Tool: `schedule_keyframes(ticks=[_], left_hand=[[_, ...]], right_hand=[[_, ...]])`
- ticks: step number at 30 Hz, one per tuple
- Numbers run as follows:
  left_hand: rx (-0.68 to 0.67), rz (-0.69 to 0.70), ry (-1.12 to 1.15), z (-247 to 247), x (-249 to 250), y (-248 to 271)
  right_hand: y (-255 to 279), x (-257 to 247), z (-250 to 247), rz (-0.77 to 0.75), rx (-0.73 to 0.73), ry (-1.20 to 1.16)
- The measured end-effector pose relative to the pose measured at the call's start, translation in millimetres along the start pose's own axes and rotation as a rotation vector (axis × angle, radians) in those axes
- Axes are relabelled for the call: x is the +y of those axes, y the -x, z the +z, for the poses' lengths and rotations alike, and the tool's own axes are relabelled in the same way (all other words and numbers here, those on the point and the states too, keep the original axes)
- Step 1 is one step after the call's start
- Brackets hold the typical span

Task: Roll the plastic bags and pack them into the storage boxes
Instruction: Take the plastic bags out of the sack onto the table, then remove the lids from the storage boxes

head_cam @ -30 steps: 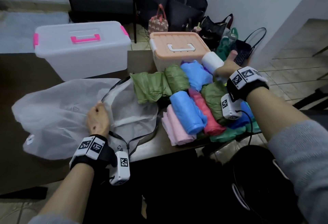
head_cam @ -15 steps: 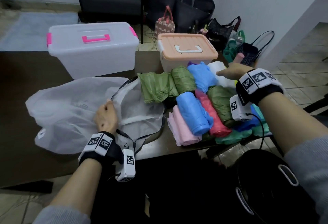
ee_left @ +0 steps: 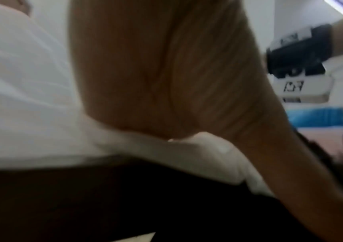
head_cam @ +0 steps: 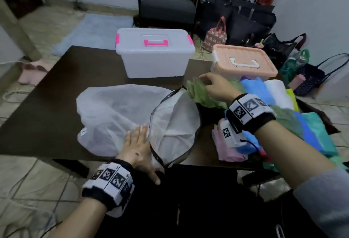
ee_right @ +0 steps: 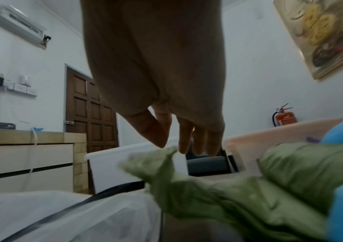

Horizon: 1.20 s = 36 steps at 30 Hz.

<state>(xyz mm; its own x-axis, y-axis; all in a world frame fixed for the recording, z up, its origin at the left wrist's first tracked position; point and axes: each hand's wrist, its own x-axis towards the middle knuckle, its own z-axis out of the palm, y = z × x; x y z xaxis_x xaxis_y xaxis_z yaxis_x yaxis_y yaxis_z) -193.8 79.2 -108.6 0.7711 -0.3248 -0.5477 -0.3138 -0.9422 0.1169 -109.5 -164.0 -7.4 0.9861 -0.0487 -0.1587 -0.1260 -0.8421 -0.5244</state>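
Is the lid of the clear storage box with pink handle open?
No, the lid sits flat on the clear storage box, with the pink latches at both ends down.

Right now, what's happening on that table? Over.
Left hand flat on white bag. Right hand open over green bag. Both boxes lidded.

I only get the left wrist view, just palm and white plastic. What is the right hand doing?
Observer: The right hand reaches over a green bag, fingertips at its edge; no grip shows.
Operator: Are the boxes open?
Observer: No. The clear box and the peach box both have lids on.
Operator: How do my left fingers lie?
Observer: The left hand lies flat on the white bag, fingers straight.
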Motion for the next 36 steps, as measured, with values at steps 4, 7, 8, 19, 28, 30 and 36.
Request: schedule_keyframes(ticks=[4, 7, 8, 19, 28, 30, 36], left_hand=[[0.156, 0.066, 0.055, 9, -41, 10], [0.228, 0.017, 0.583, -5, -57, 29], [0.283, -0.022, 0.853, -8, -63, 29], [0.469, -0.307, 2.076, -36, -106, 21], [0.706, -0.634, 1.134, -42, -136, 13], [0.811, -0.665, 1.024, -42, -133, 12], [0.981, -0.677, 0.831, -46, -129, 8]], right_hand=[[-14, -19, 29, -0.072, -0.022, -0.048], [-27, -24, 43, -0.093, -0.018, -0.042], [-32, -24, 47, -0.088, -0.014, -0.028], [-29, -69, 92, -0.168, -0.451, -0.812], [-39, -104, 144, -0.007, -0.16, -0.179], [-35, -105, 150, 0.043, -0.162, -0.05], [-11, -124, 162, -0.589, 0.088, 0.293]])
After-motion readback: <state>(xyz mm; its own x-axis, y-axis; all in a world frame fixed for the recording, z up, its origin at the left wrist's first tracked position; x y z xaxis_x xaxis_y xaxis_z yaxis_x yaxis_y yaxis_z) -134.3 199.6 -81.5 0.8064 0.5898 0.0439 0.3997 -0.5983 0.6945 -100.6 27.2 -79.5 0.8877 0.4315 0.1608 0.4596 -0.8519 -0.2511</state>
